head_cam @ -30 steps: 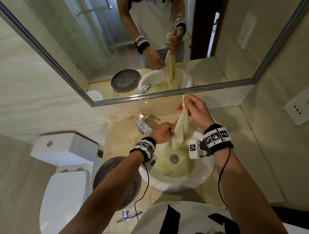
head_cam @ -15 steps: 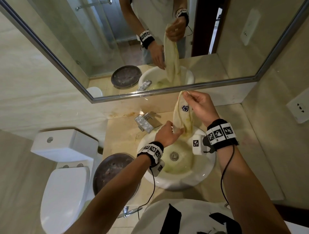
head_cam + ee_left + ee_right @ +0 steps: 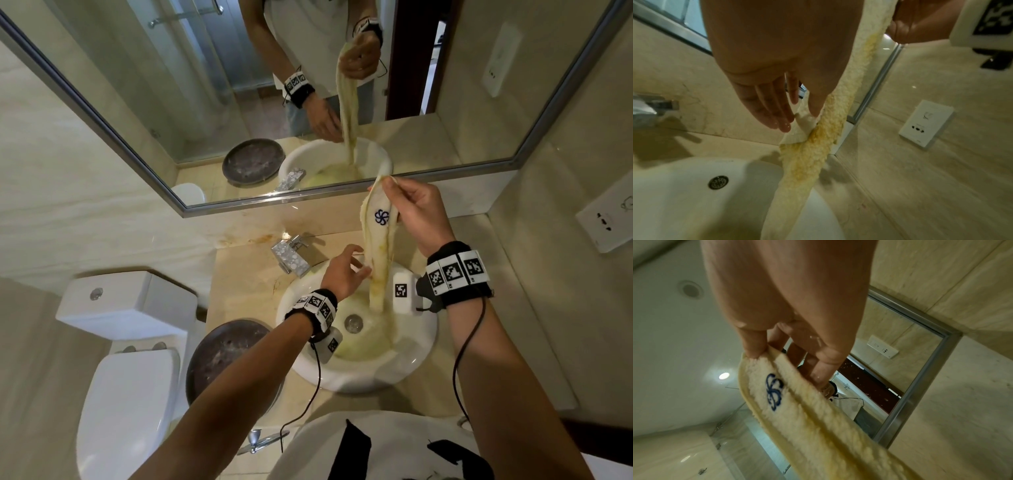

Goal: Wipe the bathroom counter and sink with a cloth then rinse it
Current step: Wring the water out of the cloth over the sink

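Note:
A cream cloth (image 3: 378,246) with a blue emblem and yellow stains hangs in a long strip over the white round sink (image 3: 414,370). My right hand (image 3: 394,192) pinches its top end, raised in front of the mirror; the right wrist view shows the fingers (image 3: 754,347) gripping the cloth's (image 3: 797,408) hem. My left hand (image 3: 356,263) is beside the strip at mid height, fingers straight, thumb and fingertips (image 3: 785,125) touching the cloth (image 3: 813,154) and its white label. The strip's lower end dangles in the basin near the drain (image 3: 353,322). The beige counter (image 3: 239,301) surrounds the sink.
A chrome faucet (image 3: 291,257) stands behind the sink at left. A dark round dish (image 3: 219,359) sits on the counter's left part. A white toilet (image 3: 126,377) is left of the counter. A mirror (image 3: 308,85) fills the back wall; a wall socket (image 3: 606,219) is at right.
My right hand has lifted the cloth's top end higher, stretching it into a long strip. My left hand has loosened from gripping the cloth to straight fingers sliding along it.

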Action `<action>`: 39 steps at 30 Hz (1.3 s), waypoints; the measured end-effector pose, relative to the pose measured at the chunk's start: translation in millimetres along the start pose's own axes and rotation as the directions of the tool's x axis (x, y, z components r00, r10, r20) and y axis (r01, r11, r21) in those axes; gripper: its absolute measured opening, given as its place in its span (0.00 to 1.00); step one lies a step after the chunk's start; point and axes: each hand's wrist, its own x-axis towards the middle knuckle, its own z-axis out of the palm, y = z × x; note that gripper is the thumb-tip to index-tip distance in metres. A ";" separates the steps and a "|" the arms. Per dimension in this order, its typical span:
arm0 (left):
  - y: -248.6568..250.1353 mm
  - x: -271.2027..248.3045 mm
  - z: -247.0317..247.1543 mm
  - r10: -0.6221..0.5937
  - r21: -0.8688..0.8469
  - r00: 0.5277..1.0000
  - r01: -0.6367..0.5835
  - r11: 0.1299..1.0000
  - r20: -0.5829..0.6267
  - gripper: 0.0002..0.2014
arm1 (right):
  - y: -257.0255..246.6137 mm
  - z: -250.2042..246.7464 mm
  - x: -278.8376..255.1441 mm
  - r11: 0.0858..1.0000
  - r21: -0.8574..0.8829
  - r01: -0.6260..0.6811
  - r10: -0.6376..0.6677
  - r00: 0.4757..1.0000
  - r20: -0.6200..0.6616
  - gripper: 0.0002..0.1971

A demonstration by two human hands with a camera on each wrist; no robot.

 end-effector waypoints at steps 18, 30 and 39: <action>-12.7 -5.9 -12.4 -0.173 0.014 0.981 0.175 0.985 -0.093 0.11 | -4.3 17.1 0.6 0.995 0.037 -0.091 0.095 0.988 -0.124 0.11; -0.7 9.9 18.8 -0.270 -0.100 0.963 0.267 0.958 -0.011 0.09 | -6.7 4.9 -7.3 0.984 0.116 -0.134 0.153 0.973 -0.172 0.13; -11.4 -4.0 -18.8 -0.136 -0.057 0.988 0.132 0.990 -0.077 0.06 | 31.1 -12.8 -3.8 0.984 -0.074 -0.162 0.141 0.963 -0.232 0.25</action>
